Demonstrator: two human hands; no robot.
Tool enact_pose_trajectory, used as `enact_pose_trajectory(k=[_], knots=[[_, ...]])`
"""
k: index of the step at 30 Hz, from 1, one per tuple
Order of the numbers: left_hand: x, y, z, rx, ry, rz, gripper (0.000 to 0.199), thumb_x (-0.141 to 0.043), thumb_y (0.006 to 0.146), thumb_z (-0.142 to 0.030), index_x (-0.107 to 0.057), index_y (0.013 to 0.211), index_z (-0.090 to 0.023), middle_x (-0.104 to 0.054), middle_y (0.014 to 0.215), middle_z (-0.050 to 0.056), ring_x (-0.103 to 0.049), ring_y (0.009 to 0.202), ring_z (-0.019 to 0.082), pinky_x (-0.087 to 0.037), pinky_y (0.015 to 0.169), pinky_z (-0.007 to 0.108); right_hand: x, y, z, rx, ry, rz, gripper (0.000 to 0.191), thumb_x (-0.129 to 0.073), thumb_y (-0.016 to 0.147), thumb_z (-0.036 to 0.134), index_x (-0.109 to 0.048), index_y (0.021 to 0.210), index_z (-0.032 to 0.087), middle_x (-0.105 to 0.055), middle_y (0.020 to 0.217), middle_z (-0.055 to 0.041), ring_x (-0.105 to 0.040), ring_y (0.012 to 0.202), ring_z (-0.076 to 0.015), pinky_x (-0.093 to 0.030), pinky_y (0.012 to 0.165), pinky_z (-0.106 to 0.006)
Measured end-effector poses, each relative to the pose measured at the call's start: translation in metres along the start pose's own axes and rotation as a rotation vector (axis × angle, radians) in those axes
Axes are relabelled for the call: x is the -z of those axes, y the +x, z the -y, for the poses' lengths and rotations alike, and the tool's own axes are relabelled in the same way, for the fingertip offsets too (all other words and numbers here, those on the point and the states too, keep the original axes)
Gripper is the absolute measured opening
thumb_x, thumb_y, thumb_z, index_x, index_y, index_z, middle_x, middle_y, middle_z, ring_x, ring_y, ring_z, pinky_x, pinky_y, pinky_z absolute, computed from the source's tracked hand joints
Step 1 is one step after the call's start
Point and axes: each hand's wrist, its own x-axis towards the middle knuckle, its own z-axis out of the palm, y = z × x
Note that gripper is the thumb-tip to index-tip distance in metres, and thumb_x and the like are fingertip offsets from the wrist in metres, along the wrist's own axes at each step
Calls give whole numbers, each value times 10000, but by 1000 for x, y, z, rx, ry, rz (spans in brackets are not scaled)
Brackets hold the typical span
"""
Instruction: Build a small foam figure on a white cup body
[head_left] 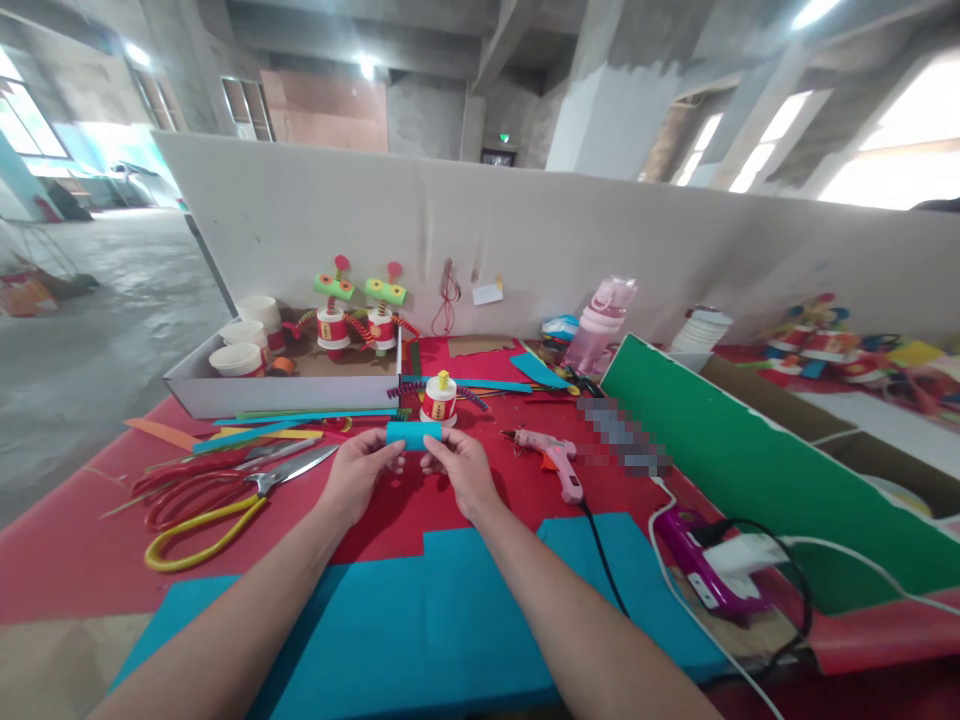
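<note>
Holding a blue paper roll (414,432) between both hands, above a red-covered desk (67,565)

Left hand (361,468): grip pinched on the roll's left end, thumb in front. Right hand (460,468): same at the right end, grip closed on the paper. Roll is level, roughly mid-desk, just in front of a red-and-white paper cup figure (438,404) with a yellow piece on top and dark pleated arms out to the sides; can't tell if roll and cup touch.

Left of the hands: yellow-handled scissors (206,545), blades partly over coloured paper strips (259,432). Behind those, a shallow box (281,397) with white paper cups (259,312) and two finished-looking cup figures with green tube heads (386,291).

Right: pink glue gun (546,455) on its side, nozzle toward the hands, black cord running to the near side. Farther right, purple power strip (709,575) with white plug, beside a green panel (720,450). Pink bottle (600,322) near the white partition (525,225) at the back. Large blue sheet (465,600) along the near side, under the forearms.
</note>
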Motion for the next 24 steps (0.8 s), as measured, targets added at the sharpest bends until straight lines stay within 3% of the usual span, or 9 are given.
enact_pose_trajectory(k=[9, 15, 21, 24], knots=[[0, -1, -5, 20, -17, -7, 355, -860, 566, -356, -660, 751, -128, -644, 560, 5, -567, 518, 95, -463, 529, 195, 2, 2, 2, -53, 85, 41, 441, -762, 632, 575, -657, 737, 159, -618, 525, 9, -599, 503, -128, -492, 534, -236], [0, 0, -3, -13, -25, -4, 345, -856, 570, -344, -667, 759, -127, -647, 587, -1, -564, 527, 84, -449, 535, 182, -1, 2, 3, -104, 208, 120, 595, -584, 708, 747, -641, 828, 166, -668, 642, -34, -635, 559, -151, -470, 488, -233], [-3, -2, 2, -34, 40, 52, 298, -822, 629, -347, -660, 755, -131, -645, 606, 0, -568, 546, 96, -465, 547, 201, -5, -5, 2, -9, -34, 54, 390, -833, 603, 425, -650, 823, 160, -620, 560, 37, -545, 481, -101, -446, 477, -211], [-4, -3, 4, -42, 63, 70, 289, -814, 638, -347, -661, 757, -133, -645, 625, -1, -569, 554, 99, -479, 552, 211, -4, -6, 1, -3, -61, 16, 328, -817, 620, 403, -650, 756, 156, -596, 522, 43, -526, 457, -99, -431, 459, -215]])
